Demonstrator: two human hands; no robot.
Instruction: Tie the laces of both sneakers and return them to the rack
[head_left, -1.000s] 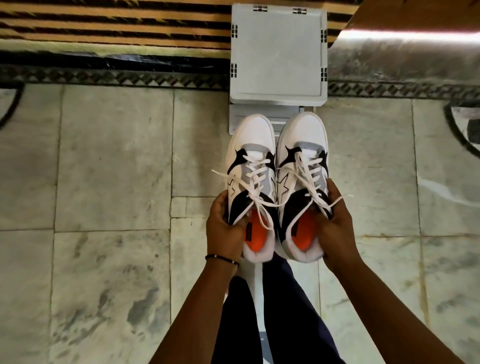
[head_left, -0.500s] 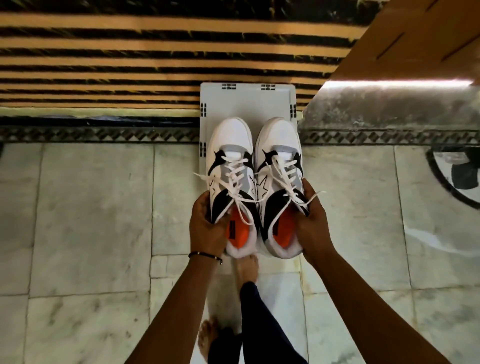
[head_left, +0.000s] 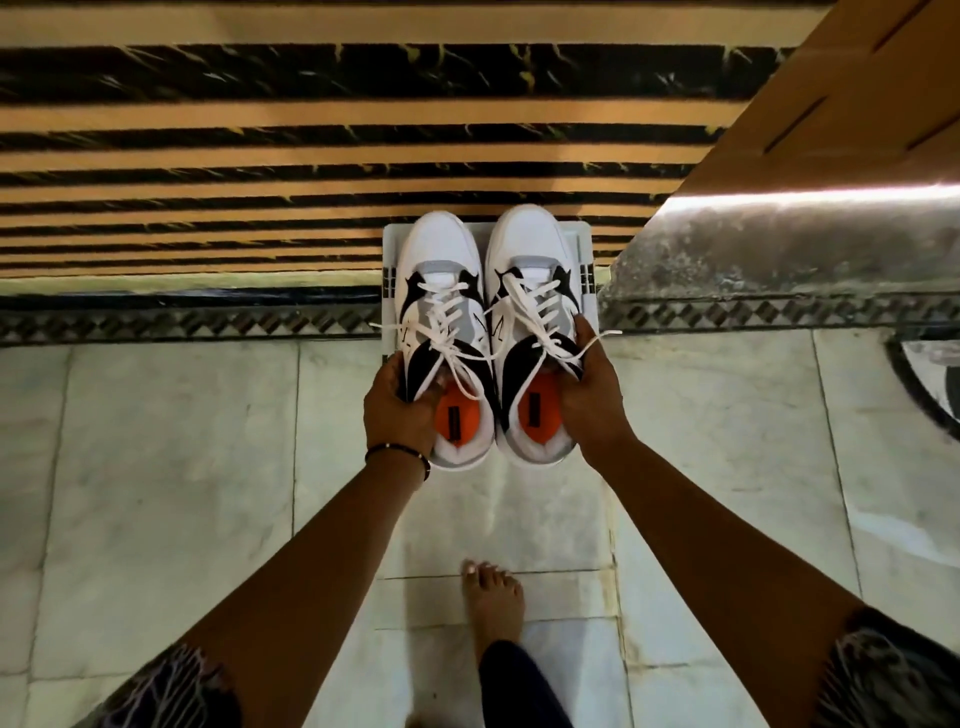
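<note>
Two white sneakers with black and grey panels and orange insoles are held side by side, toes pointing away from me. My left hand (head_left: 397, 410) grips the left sneaker (head_left: 441, 291) at its collar. My right hand (head_left: 592, 395) grips the right sneaker (head_left: 530, 280) the same way. White laces lie tied across both tongues, with loose ends hanging to the sides. Both shoes hover over the top of the white plastic rack (head_left: 584, 244), which they mostly hide.
Behind the rack a wall with black and tan stripes (head_left: 311, 156) rises. A wooden panel with a grey stone ledge (head_left: 779, 244) juts out at the right. Pale marble floor tiles (head_left: 156, 467) spread around. My bare foot (head_left: 491, 597) stands below the shoes.
I have stepped closer and carried both sneakers forward, from in front of the rack to over its top. My grip on each shoe is unchanged.
</note>
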